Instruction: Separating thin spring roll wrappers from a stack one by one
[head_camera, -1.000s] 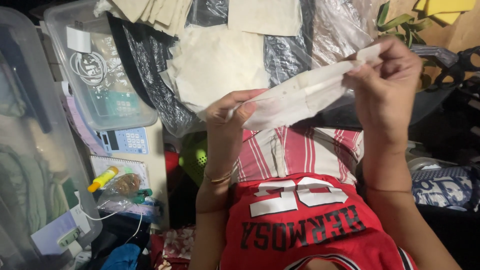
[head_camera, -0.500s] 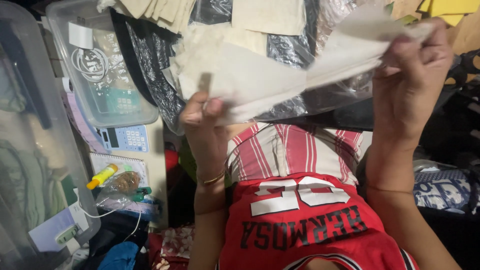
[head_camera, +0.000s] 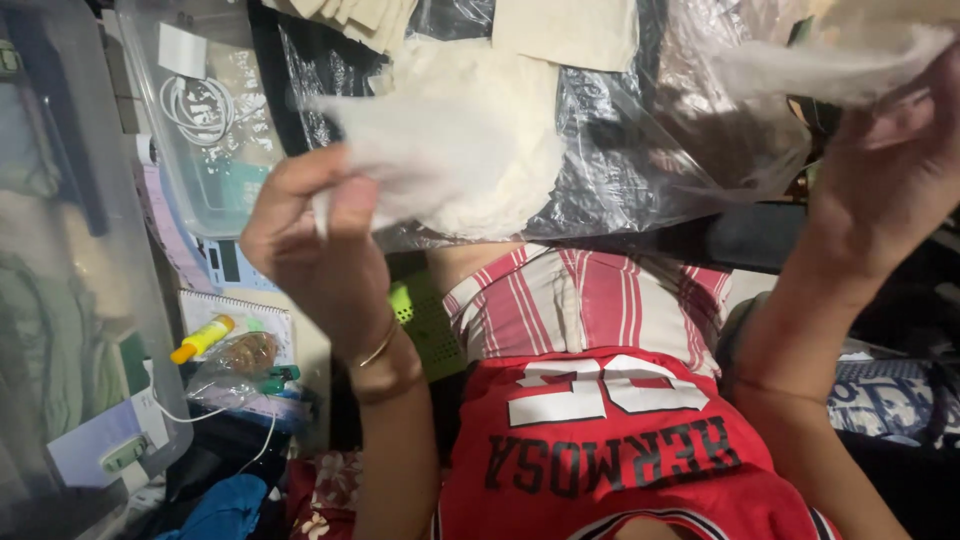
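Gripping blurred white sheet (head_camera: 440, 150): left hand (head_camera: 315, 240) pinching corner, right hand (head_camera: 890, 190) clutching edge, top cropped.

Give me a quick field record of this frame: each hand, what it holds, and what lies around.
left hand: raised, pinching one end of a thin, translucent white sheet
right hand: raised higher, gripping another blurred bit of white sheet; whether it is the same piece cannot be told
behind: clear crinkled plastic sheeting with cream square sheets on it
left side: clear plastic storage box holding a coiled white cable; yellow tube on a spiral notebook
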